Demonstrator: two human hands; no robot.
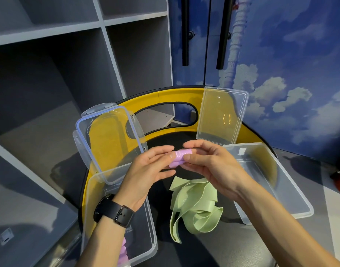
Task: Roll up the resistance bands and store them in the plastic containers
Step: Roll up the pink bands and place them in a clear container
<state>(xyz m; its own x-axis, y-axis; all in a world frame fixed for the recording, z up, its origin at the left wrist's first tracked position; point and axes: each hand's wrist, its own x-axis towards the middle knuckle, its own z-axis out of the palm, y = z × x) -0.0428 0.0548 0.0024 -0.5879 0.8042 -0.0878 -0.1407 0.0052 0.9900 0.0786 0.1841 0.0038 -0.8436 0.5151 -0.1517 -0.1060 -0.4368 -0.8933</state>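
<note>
Currently held: purple band roll

Your left hand (149, 170) and right hand (209, 160) pinch the purple band (177, 158) mid-frame, probably to keep its coil tight. The green band (194, 207) lies loose below, between both open containers (269, 180).

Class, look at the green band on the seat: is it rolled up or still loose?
Loose. The green band lies in open, tangled loops on the black seat, unlike the purple band held as a tight roll between both hands.
</note>
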